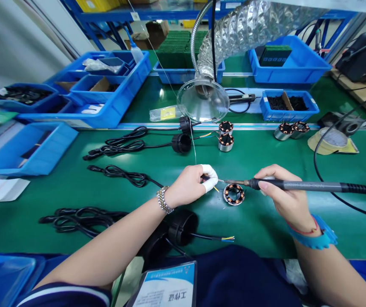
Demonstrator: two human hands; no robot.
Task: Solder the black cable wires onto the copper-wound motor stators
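Note:
My left hand (189, 184), white covers on its thumb and forefinger, pinches the end of a black cable (205, 177). A yellow wire (216, 189) sticks out below the fingertips. Thin solder wire (194, 147) runs down from above to this hand. My right hand (285, 198) grips a soldering iron (310, 186) like a pen, its tip pointing left, close to the left fingertips. Just below the tip lies a ring-shaped motor stator (234, 195) with copper windings. Whether the tip touches a wire is too small to tell.
Black cables (122, 175) with round black caps (182, 143) lie left and in front. More stators (226, 142) stand behind, others (284, 131) at right. A clear fume hood (203, 104) hangs above the bench. Blue bins (289, 106) line the back; the iron's cord trails right.

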